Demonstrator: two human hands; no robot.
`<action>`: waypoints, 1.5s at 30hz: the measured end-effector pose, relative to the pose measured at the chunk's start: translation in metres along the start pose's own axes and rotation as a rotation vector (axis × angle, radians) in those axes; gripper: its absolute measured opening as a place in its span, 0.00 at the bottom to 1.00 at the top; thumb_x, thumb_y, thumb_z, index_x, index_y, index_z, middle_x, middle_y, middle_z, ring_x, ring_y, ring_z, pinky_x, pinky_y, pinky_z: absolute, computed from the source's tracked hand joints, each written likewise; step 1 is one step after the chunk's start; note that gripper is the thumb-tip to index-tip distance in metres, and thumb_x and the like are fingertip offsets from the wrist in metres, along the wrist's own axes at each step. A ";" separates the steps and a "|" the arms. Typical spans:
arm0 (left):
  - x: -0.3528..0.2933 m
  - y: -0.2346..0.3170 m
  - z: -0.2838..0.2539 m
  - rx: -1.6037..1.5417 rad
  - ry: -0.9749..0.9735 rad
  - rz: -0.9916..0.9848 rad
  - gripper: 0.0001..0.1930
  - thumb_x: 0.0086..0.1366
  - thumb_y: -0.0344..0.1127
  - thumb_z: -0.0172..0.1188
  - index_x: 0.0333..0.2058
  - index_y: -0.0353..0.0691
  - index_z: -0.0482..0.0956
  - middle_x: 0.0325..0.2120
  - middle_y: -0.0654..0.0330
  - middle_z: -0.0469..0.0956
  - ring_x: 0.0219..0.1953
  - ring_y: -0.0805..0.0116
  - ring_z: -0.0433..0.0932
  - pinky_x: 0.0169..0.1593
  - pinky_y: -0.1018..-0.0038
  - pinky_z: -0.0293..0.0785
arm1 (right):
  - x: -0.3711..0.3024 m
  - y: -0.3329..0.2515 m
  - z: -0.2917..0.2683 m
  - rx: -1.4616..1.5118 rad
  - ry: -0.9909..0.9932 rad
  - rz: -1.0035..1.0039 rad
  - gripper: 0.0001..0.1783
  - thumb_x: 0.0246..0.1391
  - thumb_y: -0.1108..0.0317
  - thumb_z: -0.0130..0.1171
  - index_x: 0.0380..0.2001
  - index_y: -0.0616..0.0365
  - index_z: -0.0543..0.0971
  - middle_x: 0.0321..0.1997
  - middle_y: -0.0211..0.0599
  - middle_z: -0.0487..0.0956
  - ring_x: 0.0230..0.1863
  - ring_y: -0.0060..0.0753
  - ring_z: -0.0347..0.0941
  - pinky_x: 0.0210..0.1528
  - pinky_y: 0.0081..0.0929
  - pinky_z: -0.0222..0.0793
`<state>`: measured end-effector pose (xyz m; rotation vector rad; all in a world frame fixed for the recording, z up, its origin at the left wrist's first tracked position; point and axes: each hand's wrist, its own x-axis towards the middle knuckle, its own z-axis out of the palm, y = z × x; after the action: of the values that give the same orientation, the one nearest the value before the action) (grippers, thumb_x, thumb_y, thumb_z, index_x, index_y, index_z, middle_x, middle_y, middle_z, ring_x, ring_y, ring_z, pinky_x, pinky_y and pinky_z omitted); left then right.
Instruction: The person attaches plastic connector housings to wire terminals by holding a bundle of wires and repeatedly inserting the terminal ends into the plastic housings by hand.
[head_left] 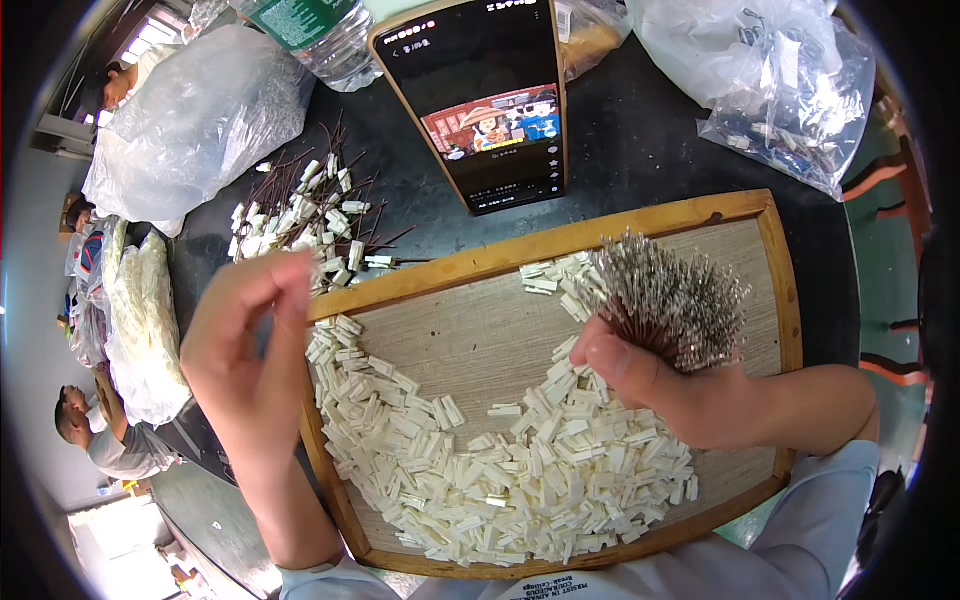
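My right hand is wrapped round a thick bundle of thin dark wires, whose metal-tipped ends fan out above the thumb. It is over the right side of a wood-framed tray. Many small white plastic connector housings lie heaped in the tray. Over the tray's left edge is my left hand, its thumb and forefinger drawn into a pinch. Motion blurs the fingertips, and anything between them is too unclear to name. Just beyond them, wires with white connectors on their ends lie in a loose pile on the black table.
A phone showing a cartoon stands upright behind the tray. Next to it is a water bottle. Clear plastic bags lie at the back left and back right. Other people are at the far left.
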<state>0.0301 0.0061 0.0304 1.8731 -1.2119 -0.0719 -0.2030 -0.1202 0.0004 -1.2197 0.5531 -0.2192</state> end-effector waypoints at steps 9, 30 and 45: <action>-0.028 0.035 0.060 0.323 -0.672 0.322 0.21 0.48 0.34 0.61 0.43 0.41 0.72 0.36 0.57 0.67 0.38 0.61 0.69 0.38 0.68 0.67 | -0.002 0.002 -0.002 0.178 -0.041 0.027 0.10 0.56 0.68 0.49 0.40 0.60 0.71 0.22 0.20 0.68 0.23 0.08 0.59 0.23 0.13 0.56; -0.025 0.014 0.070 -0.065 -0.559 0.338 0.10 0.50 0.28 0.60 0.33 0.39 0.75 0.28 0.60 0.73 0.31 0.64 0.73 0.34 0.74 0.69 | 0.001 0.008 -0.001 0.019 0.087 -0.130 0.08 0.49 0.75 0.57 0.34 0.63 0.73 0.31 0.28 0.75 0.32 0.13 0.69 0.32 0.12 0.66; -0.024 0.018 0.046 -0.456 -0.506 0.142 0.15 0.50 0.23 0.59 0.40 0.33 0.76 0.28 0.56 0.76 0.29 0.67 0.74 0.32 0.77 0.69 | 0.000 0.003 -0.001 0.049 0.084 -0.045 0.06 0.47 0.76 0.58 0.32 0.63 0.75 0.29 0.29 0.77 0.32 0.14 0.71 0.32 0.14 0.68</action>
<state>-0.0174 -0.0070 0.0053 1.4006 -1.5078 -0.7189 -0.2035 -0.1201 -0.0028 -1.1798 0.5901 -0.3217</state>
